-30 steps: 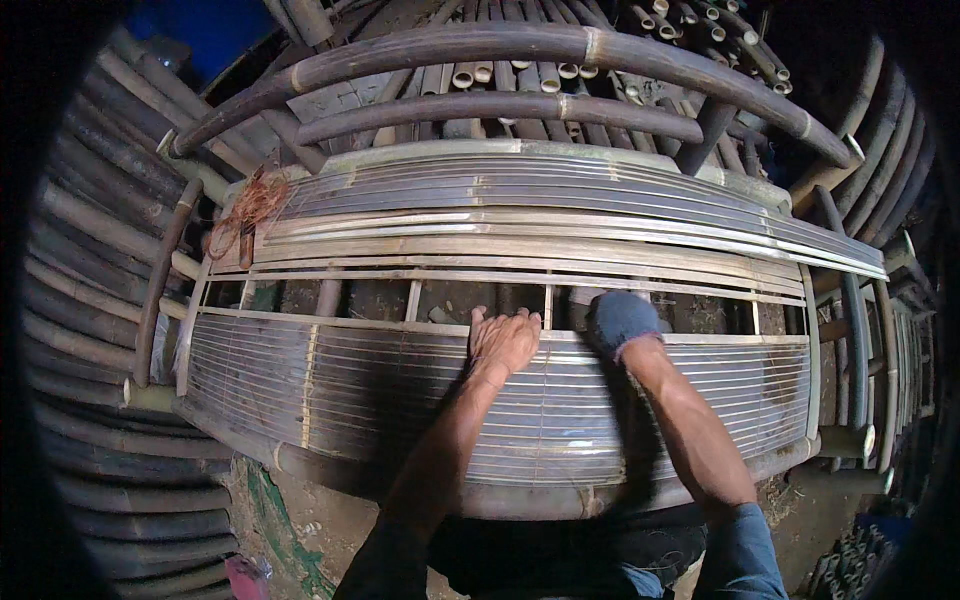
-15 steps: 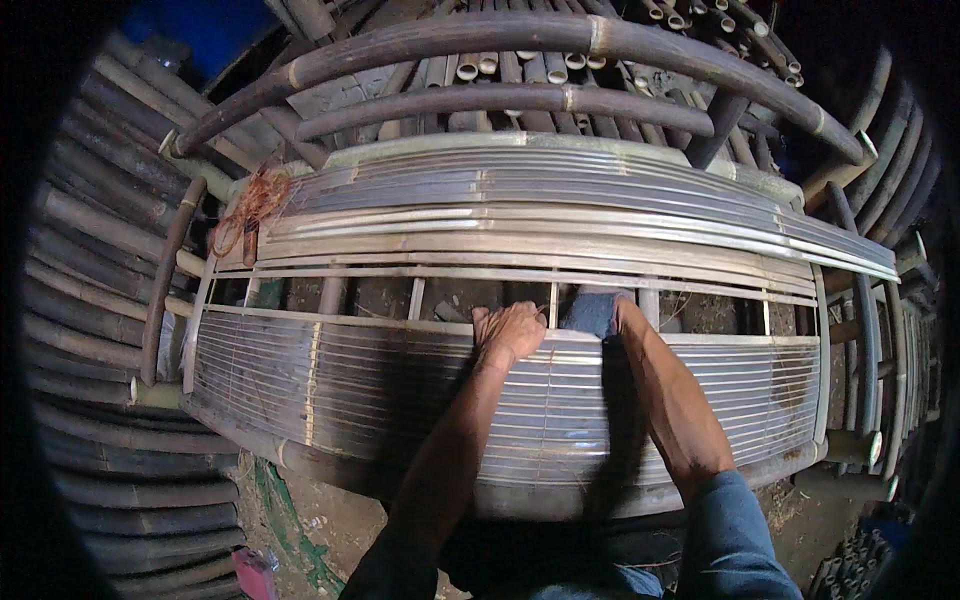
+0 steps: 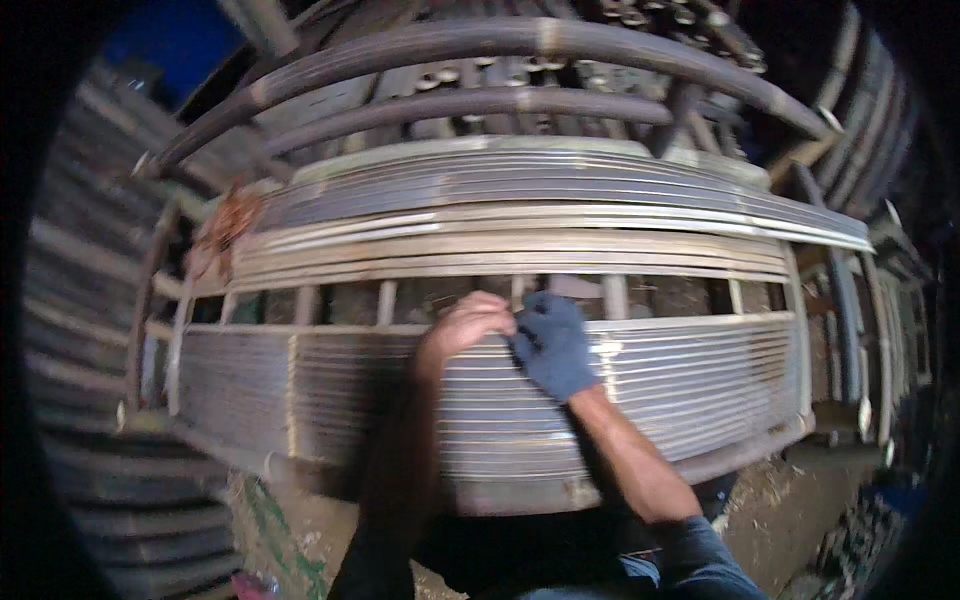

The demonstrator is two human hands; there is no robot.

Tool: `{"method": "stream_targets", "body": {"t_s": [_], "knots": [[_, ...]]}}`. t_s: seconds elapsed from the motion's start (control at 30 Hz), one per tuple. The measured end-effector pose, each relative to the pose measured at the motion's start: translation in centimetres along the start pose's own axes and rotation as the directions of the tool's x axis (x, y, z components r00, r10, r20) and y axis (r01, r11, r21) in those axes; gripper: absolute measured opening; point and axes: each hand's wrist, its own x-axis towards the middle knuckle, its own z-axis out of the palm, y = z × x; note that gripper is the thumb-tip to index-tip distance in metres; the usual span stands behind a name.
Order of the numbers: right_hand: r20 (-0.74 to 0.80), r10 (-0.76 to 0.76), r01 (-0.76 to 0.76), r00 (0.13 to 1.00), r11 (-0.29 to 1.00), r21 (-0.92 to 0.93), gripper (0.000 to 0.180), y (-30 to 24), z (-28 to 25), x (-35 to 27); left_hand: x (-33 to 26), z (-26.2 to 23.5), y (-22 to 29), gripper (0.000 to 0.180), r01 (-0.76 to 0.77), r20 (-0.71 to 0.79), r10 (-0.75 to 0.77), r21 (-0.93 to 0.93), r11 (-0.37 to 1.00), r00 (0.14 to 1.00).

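My bare left hand (image 3: 468, 322) and my right hand (image 3: 552, 345), in a blue-grey glove, meet over the gap in a bamboo bench seat (image 3: 230, 385). Both have their fingers bent inward, the fingertips close together at the rear edge of the near slats (image 3: 520, 410). Whatever they pinch is too small and blurred to make out. Thin, pale bamboo slats run lengthwise across the seat. Beyond the gap lie more loose-looking strips (image 3: 520, 250), and cross-pieces (image 3: 615, 297) show in the opening.
A curved bamboo backrest rail (image 3: 420, 50) spans the far side. Orange-brown twine (image 3: 228, 230) lies tangled at the seat's far left. Bamboo poles (image 3: 110, 480) are stacked at left, and more poles stand behind. Green material (image 3: 275, 530) lies on the ground at lower left.
My right hand has come up out of the gap and moved left to my left hand, its glove now in full view. The left hand shifted slightly left in the picture as the whole view moved.
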Motion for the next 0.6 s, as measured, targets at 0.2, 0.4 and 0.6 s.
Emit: {"method": "stream_targets", "body": {"t_s": [0.2, 0.4, 0.6], "knots": [[-0.003, 0.22, -0.215, 0.975, 0.955, 0.202, 0.016, -2.8, -6.8, -3.4, -0.5, -0.4, 1.3, 0.023, 0.092, -0.13, -0.097, -0.045, 0.995, 0.987], [0.41, 0.601, -0.672, 0.686, 0.308, 0.674, 0.019, -2.5, -24.1, -13.8, -0.4, 1.8, 2.1, 0.042, 0.422, -0.321, -0.384, 0.056, 0.905, 0.866], [0.218, 0.739, -0.633, 0.637, 0.663, -0.399, 0.029, 2.1, -27.6, -21.0, -1.1, 3.7, 0.5, 0.049, 0.352, -0.244, -0.261, 0.755, 0.553, 0.934]]}}
